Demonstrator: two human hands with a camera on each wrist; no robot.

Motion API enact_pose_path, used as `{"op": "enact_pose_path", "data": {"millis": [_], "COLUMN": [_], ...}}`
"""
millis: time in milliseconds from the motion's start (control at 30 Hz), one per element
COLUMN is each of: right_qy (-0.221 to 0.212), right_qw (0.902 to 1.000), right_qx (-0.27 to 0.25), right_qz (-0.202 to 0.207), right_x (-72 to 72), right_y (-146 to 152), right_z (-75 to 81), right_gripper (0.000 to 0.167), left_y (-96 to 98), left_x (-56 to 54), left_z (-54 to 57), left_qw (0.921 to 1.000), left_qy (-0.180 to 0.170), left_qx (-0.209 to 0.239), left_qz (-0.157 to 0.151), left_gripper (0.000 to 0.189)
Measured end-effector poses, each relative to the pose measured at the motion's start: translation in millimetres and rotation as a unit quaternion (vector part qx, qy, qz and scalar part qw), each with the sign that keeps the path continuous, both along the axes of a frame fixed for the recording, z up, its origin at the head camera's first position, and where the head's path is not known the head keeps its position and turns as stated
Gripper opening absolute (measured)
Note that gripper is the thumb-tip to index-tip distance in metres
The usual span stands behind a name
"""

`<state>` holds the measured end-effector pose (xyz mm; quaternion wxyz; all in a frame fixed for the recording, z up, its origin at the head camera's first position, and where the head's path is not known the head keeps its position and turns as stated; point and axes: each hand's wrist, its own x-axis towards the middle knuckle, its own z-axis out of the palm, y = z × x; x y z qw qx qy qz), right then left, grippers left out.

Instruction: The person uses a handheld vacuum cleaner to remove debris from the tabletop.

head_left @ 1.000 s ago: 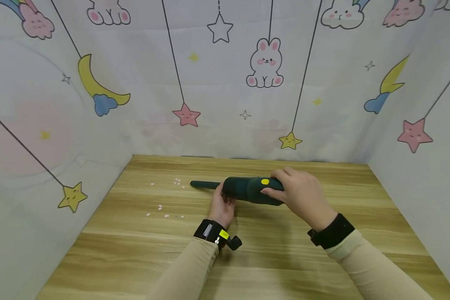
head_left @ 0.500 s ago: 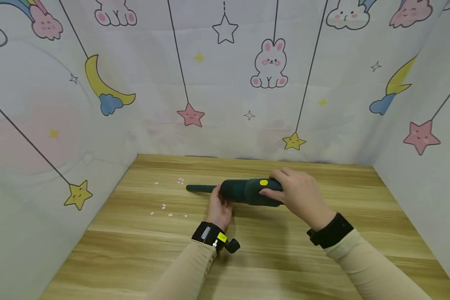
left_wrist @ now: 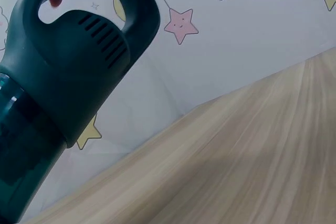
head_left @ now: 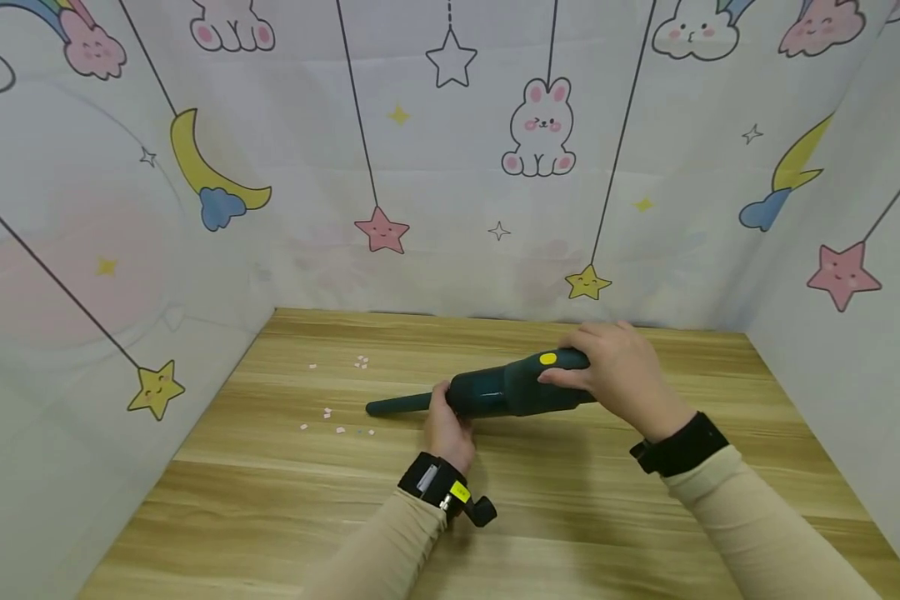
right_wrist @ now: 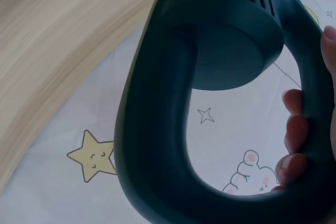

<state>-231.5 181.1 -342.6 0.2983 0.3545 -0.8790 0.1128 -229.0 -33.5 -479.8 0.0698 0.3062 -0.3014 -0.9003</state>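
Note:
A dark green handheld vacuum cleaner [head_left: 525,385] with a yellow button and a thin nozzle [head_left: 399,405] is held above the table, the nozzle pointing left and slightly down. My right hand [head_left: 621,371] grips its loop handle [right_wrist: 152,145]; in the right wrist view the fingers curl through the loop. Near the base of the nozzle, my left hand [head_left: 450,432] holds the front end, thumb on the near side, other fingers mostly hidden behind and below. The left wrist view shows the vacuum's vented body [left_wrist: 68,61], but not the left hand.
Small white paper scraps [head_left: 327,413] lie scattered on the wood-grain table [head_left: 270,500], left of and beyond the nozzle tip. A printed cloth [head_left: 435,167] with stars and rabbits walls the table's back and sides.
The nozzle tip has come down and nearer, toward the near scraps. The handle end has risen and shifted right with my right hand. Both hands keep their hold.

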Motion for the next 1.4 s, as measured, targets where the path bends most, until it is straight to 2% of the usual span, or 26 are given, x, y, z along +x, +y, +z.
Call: {"op": "enact_pose_path", "data": {"millis": [133,400,533,733,1033,1267,1400], "right_qy": [-0.019,-0.029,-0.029,-0.027,-0.026,-0.057,-0.069], "right_qw": [0.9998,0.9992,0.9992,0.9993,0.9994,0.9981,0.9974], "right_qx": [0.010,0.024,0.027,0.027,0.022,0.022,0.019], "right_qz": [-0.004,-0.013,-0.007,-0.003,0.008,-0.005,0.003], "right_x": [-0.8,1.4,5.7,8.8,9.2,11.1,11.6], "right_y": [3.5,5.5,1.0,-8.1,-19.2,-27.5,-31.5], "right_z": [2.4,5.2,6.8,6.5,2.0,0.3,-0.7], "right_gripper": [0.049,0.049,0.048,0.047,0.048,0.048,0.045], "left_y": [3.9,7.4,4.2,-3.5,-14.3,-20.9,-26.4], "left_x": [4.1,10.0,10.4,11.0,7.7,5.0,1.3], "left_z": [0.2,0.8,0.7,0.3,-1.5,-2.3,-4.3], "left_qw": [0.9996,0.9993,0.9984,0.9968,0.9959,0.9961,0.9965], "left_qy": [-0.020,-0.024,-0.030,-0.052,-0.050,-0.035,-0.030], "left_qx": [-0.015,-0.019,-0.023,-0.030,-0.020,-0.011,-0.003], "left_qz": [0.010,0.023,0.041,0.053,0.074,0.080,0.078], "left_gripper": [0.047,0.040,0.037,0.040,0.044,0.049,0.049]}}
